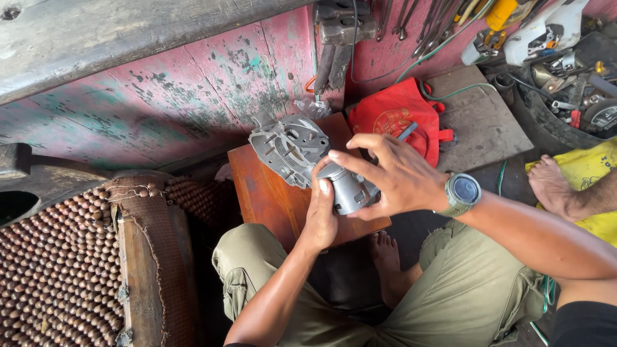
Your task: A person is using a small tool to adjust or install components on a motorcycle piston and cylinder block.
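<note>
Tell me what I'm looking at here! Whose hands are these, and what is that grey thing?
There is just one picture, taken by a camera worn on a person's head, looking down at their own arms. The person sits on the floor with knees bent.

The left hand grips a grey metal cylinder from below. The right hand, with a watch on its wrist, closes over it from above. So both hands hold the same piece.

Under them is a small wooden board. On it rests a flat grey metal casting with holes, touching the cylinder.

Behind is a red bag and a worn pink wall with tools hanging. At the left is a beaded seat mat. At the right edge you can see another person's foot.
</note>
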